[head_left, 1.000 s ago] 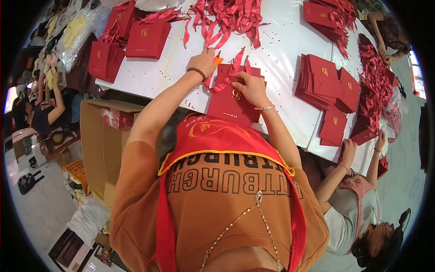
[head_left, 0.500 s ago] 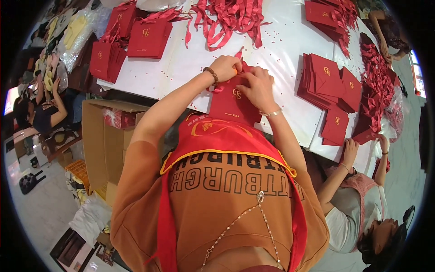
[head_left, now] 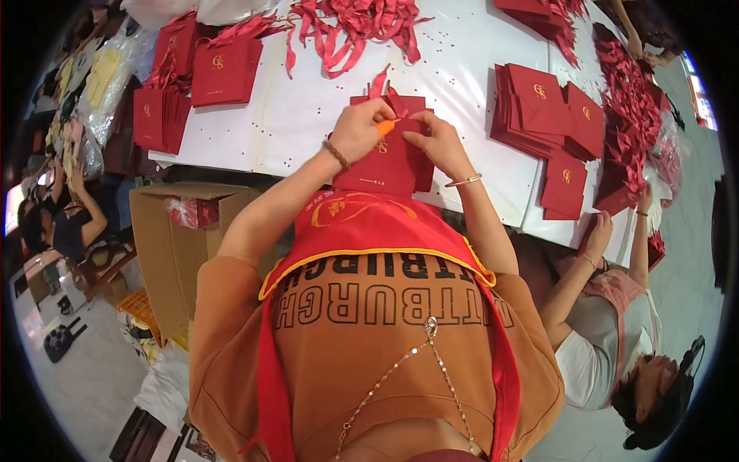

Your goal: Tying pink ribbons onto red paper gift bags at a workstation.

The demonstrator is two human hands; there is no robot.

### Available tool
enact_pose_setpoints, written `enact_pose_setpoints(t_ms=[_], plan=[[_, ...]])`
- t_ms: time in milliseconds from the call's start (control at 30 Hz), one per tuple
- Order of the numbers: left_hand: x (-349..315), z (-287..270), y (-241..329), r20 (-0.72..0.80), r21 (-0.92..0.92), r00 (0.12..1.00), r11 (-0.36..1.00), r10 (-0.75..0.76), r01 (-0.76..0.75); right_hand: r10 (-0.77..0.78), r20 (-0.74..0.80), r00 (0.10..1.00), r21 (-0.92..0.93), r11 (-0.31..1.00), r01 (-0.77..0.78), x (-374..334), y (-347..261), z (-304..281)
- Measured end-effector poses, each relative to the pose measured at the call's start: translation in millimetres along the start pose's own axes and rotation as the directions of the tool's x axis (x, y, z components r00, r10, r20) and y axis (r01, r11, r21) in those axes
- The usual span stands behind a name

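A dark red paper gift bag [head_left: 375,171] with gold print lies flat at the table's near edge, in front of my apron. A red ribbon [head_left: 379,82] loops up beyond its top edge and passes between my hands. My left hand [head_left: 360,129] is closed, its fingertips pinching at the ribbon, with a small orange thing [head_left: 386,127] at the thumb; whether that is worn or held I cannot tell. My right hand [head_left: 440,146] rests over the bag's upper right, thumb and forefinger closed at the ribbon, its end partly hidden by the fingers.
Stacks of red bags stand at the far left [head_left: 227,73] and lie at the right [head_left: 539,104]. Loose ribbons [head_left: 346,31] heap at the back. An open cardboard box [head_left: 165,250] sits below the table's left edge. A co-worker [head_left: 604,331] handles bags at the right.
My hands have drawn slightly apart over the bag. The ribbon now shows as an upright loop between them. The whole view has shifted a little.
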State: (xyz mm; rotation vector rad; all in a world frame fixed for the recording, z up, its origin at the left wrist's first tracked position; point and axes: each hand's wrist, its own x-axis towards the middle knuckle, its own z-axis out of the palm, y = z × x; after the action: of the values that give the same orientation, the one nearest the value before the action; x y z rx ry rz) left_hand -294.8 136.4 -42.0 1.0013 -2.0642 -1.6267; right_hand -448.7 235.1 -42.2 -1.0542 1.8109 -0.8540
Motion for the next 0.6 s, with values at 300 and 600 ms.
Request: enact_pose_setpoints(t_ms=[300,600], plan=[[-3,27,-5,-0.100,0.060,0.994,0.997,0.044,-0.038,0.008,-0.032,0.999,0.031,1.000,-0.007,-1,15,3],[-2,24,-8,-0.097,0.093,0.995,0.995,0.031,-0.022,0.010,-0.035,0.999,0.275,0.962,-0.001,0,28,14]])
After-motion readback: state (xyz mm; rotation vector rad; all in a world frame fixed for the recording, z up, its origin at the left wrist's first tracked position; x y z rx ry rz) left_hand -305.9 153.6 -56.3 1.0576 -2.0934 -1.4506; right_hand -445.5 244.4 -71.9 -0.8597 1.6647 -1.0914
